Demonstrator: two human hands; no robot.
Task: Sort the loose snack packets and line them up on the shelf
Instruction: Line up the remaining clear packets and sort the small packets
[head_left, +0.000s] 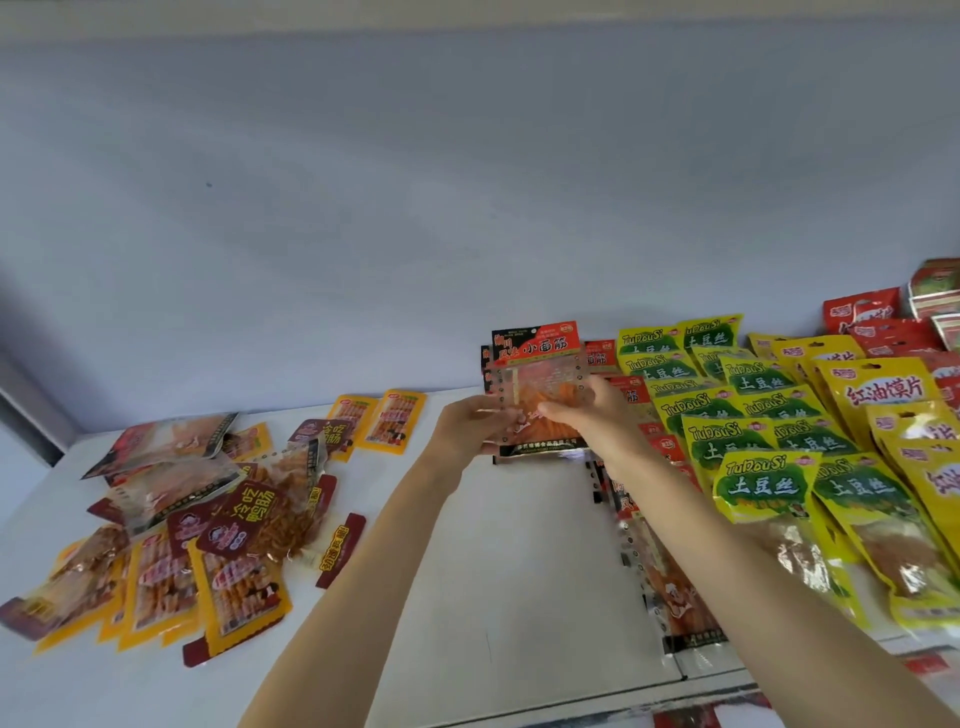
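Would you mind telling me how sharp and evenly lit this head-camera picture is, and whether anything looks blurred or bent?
Head view: soft, even light with faint shadows; wide-angle bending curves the shelf edges; the loose pile at left is slightly smeared; glare glints on the clear packet held in both hands, left hand and right hand; the green packets read sharply.

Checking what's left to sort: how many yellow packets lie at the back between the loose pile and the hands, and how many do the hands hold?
Yellow packets at the back: 2
Red-and-black packet held by left hand and right hand: 1
Total: 3
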